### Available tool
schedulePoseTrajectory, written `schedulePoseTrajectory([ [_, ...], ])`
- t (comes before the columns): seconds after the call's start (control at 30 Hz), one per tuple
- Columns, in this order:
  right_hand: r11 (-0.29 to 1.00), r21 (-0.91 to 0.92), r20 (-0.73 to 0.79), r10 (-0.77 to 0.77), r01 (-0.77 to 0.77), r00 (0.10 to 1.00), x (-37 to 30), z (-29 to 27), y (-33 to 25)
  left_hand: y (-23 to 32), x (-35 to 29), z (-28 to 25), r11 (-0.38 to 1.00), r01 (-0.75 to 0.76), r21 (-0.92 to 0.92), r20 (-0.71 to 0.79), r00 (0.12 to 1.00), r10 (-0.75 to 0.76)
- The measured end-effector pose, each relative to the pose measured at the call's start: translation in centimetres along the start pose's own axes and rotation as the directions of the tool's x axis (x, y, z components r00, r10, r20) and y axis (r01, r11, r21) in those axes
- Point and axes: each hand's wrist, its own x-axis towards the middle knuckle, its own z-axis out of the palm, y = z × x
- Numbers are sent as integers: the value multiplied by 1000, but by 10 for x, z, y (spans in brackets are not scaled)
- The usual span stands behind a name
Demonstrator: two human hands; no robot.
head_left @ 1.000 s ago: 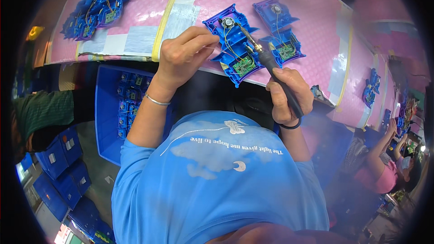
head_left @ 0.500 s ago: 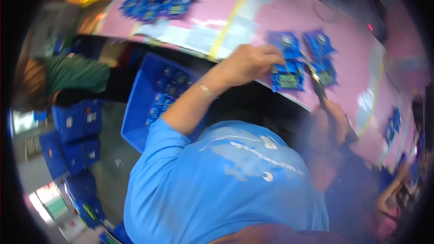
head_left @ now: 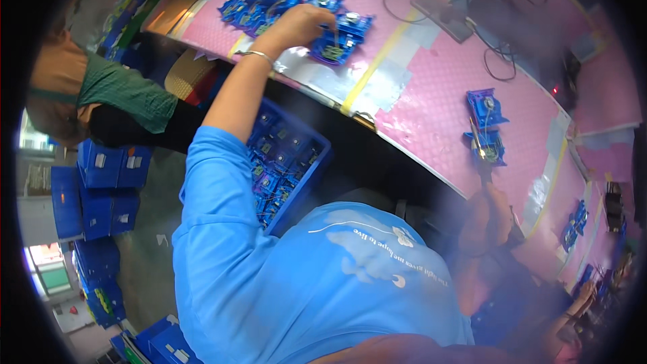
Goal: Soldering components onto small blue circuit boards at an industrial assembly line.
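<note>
Lying open on the pink tabletop (head_left: pixel 438 108), a blue housing (head_left: pixel 348 35) with a round silver speaker (head_left: pixel 351 18) and a green circuit board (head_left: pixel 331 52) sits at the fingers of our left hand (head_left: pixel 300 25). That grip is narrow, its fingertips drawn together by the housing's left side; we cannot tell whether it pinches anything. Just beside it, a cluster of similar housings (head_left: pixel 256 12) crowds toward the left.

Our right hand (head_left: pixel 492 212), hazy in the view, wraps its grip around a soldering iron (head_left: pixel 480 154). The iron's metal end overlaps a lone housing (head_left: pixel 486 104), well apart from the first; we cannot tell whether they touch. Yellow tape (head_left: pixel 377 61) crosses the tabletop between the two. Dark cables (head_left: pixel 499 47) loop near the far side. Beneath our left forearm (head_left: pixel 232 98), a blue crate (head_left: pixel 308 178) holds many more such parts. Farther left, we see someone's green sleeve (head_left: pixel 128 98) and stacked blue bins (head_left: pixel 98 195).
</note>
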Motion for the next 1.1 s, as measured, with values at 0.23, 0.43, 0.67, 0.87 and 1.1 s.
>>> schedulePoseTrajectory([
  [0.23,999,-39,-40,-24,22,999,15,6,14,23,-17,-16,988,111,109,-426,903,-54],
  [0.43,947,-311,-174,32,-85,984,17,-3,51,243,0,18,908,-319,-272,-449,877,173],
  [0.67,848,-522,-14,96,-89,995,30,0,67,267,83,95,825,-100,-557,-157,987,13],
  [0.87,896,-395,17,230,-205,973,25,1,76,258,96,109,704,81,-705,105,994,-8],
  [1.1,974,-163,194,190,-159,962,3,27,52,261,12,62,571,343,-746,229,937,-264],
])
